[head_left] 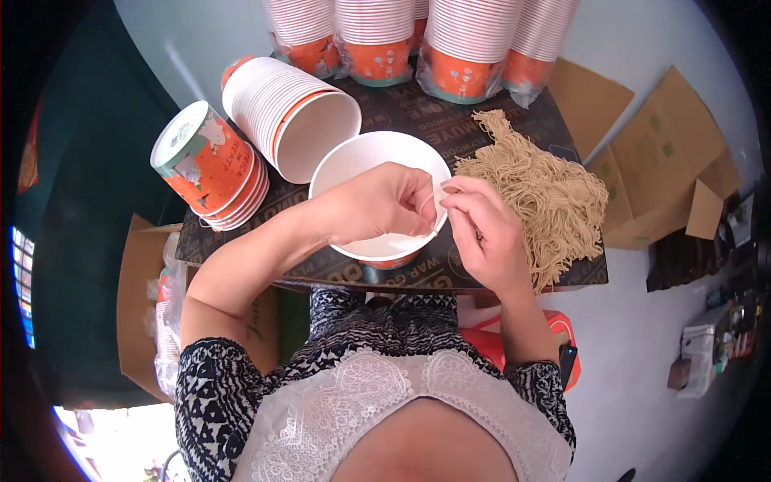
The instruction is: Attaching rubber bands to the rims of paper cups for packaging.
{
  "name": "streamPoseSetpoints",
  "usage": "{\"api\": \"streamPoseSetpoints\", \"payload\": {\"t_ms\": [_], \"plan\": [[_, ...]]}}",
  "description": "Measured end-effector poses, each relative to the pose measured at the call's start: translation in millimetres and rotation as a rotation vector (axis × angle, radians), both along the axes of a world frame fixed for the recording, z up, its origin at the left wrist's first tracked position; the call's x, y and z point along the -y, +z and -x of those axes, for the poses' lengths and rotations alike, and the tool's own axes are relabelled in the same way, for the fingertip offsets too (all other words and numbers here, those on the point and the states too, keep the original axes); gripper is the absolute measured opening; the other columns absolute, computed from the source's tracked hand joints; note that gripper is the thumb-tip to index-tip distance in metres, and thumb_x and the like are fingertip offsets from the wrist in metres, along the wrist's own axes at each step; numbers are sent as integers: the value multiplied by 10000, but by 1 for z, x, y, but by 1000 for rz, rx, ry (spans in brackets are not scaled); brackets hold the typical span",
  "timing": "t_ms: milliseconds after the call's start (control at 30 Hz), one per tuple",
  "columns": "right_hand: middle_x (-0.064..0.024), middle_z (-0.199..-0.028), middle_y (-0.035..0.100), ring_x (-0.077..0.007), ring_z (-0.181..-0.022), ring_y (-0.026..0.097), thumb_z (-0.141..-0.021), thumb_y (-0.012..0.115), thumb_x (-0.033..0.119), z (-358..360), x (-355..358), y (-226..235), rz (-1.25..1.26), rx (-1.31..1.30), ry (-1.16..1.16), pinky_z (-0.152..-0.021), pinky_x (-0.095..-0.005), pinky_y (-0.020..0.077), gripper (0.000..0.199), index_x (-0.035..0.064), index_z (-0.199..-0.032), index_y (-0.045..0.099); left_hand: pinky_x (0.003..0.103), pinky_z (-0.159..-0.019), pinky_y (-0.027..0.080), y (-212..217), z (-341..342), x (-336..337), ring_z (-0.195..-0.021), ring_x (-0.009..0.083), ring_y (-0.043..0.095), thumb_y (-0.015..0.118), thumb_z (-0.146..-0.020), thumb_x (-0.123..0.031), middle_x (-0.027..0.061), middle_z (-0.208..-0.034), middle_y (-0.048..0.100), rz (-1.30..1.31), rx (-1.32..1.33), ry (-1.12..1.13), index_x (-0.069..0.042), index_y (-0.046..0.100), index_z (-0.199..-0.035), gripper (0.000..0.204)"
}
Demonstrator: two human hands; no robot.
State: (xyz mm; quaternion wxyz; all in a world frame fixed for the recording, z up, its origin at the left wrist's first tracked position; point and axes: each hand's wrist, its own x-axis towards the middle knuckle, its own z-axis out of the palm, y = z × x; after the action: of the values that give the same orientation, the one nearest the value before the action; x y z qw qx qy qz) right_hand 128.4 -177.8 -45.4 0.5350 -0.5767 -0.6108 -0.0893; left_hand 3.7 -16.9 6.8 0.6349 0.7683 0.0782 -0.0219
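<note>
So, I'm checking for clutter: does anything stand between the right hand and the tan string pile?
Nothing visible does: in this view the right hand overlaps the tan string pile, with the white tub to the hand's left.

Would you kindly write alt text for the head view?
A person's left hand and right hand pinch a thin string over an open, white-lined bucket. A heap of beige strings lies to the right; stacked buckets are behind and to the left.

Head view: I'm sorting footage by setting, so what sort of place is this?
Probably a small home workroom or packing corner: tall stacks of paper buckets and a heap of tan cords sit on one table, with cardboard boxes beside it.
</note>
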Motion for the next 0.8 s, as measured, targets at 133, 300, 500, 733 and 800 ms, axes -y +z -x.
{"api": "streamPoseSetpoints", "payload": {"t_ms": [133,300,500,733,800], "plan": [[-152,-1018,629,-326,-864,654,-850,614,-54,5,-3,3,101,-6,16,-733,-376,528,175,-15,-1021,615,322,-675,490,-9,7,6,-711,193,612,669,-776,35,92,-766,625,-347,267,35,2,586,-827,103],[-153,-973,598,-334,-845,634,-875,588,-38,9,-4,5,152,-77,29,-733,-381,515,168,-17,-1040,609,450,-677,492,-6,19,28,-779,415,592,606,-795,70,193,-837,564,-742,502,98,12,544,-974,198],[-159,-977,596,-331,-848,638,-895,581,-26,17,-6,8,191,-188,63,-734,-383,512,198,-13,-1085,638,415,-582,478,-14,34,34,-687,336,596,681,-775,64,153,-822,543,-1068,526,243,-9,533,-1015,292],[-140,-964,599,-270,-864,638,-906,584,-32,15,-8,11,260,-139,78,-763,-337,506,226,-22,-1119,659,406,-514,502,-35,39,32,-606,312,637,687,-823,-11,124,-759,583,-1135,574,308,-14,524,-959,212],[-143,-971,593,-269,-875,634,-908,583,-30,13,-8,12,284,-138,100,-770,-336,503,227,-22,-1122,658,387,-477,493,-39,38,31,-575,288,647,712,-810,-14,100,-712,598,-1135,653,336,-25,524,-958,239]]}}
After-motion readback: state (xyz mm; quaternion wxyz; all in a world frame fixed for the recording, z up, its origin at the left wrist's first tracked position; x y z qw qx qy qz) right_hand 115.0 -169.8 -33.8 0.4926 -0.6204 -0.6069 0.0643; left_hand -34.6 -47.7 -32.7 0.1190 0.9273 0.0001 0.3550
